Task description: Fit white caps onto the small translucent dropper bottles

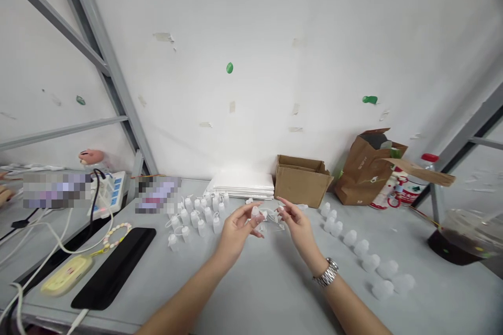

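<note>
My left hand (240, 222) has its fingers closed around a small translucent white bottle (255, 212). Close by on the right, my right hand (294, 218) curls its thumb and fingers together near some white looped pieces (270, 214); what it pinches is too small to make out. To the left stand several small white bottles (201, 227) in loose rows, many with a thin loop at the neck. Along the right side runs a line of several frosted, rounded translucent pieces (370, 262).
Behind my hands are a stack of white sheets (243, 186) and a cardboard box (301, 183). At right stand a paper bag (359, 172) and a cup of dark drink (458, 243). On the left lie a black pad (113, 269), a yellow case (66, 275), cables and a power strip (112, 193).
</note>
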Tool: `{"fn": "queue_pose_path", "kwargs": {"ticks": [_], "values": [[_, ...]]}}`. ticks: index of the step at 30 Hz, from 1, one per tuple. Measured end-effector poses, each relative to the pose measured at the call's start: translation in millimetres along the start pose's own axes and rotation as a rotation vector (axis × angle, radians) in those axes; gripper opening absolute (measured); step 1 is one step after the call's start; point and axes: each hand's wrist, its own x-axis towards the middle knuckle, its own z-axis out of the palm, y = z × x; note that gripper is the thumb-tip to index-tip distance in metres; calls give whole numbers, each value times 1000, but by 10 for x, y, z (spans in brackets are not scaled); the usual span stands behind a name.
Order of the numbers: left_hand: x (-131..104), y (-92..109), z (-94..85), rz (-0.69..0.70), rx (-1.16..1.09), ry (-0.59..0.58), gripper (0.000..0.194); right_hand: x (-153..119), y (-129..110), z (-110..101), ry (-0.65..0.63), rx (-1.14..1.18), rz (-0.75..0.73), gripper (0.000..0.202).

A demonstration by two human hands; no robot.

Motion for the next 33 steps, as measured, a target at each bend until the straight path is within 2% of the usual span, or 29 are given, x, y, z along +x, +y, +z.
{"fn": "queue_pose_path", "kwargs": {"ticks": [3,6,9,14,17,20,27,31,33], "values": [[6,-65,15,69,116,-11,29,13,-138,-95,33,218,114,30],[10,-143,16,91,199,-4,25,19,-250,-145,46,385,115,24],[-2,-205,10,129,311,28,23,-6,-344,-137,-12,446,113,22],[-45,-246,5,299,546,40,18,-99,-400,-48,-114,302,25,20],[-57,-254,1,372,627,60,16,-139,-370,4,-85,114,-56,17],[-57,-278,-11,419,667,54,16,-154,-348,35,-78,22,-79,16],[-56,-338,-31,416,687,54,16,-139,-337,32,-162,80,-80,14],[-70,-308,-29,261,711,61,36,-117,-365,-20,-199,50,-61,13],[-75,-301,-39,237,731,44,45,-102,-383,-55,-224,8,-70,15]]}}
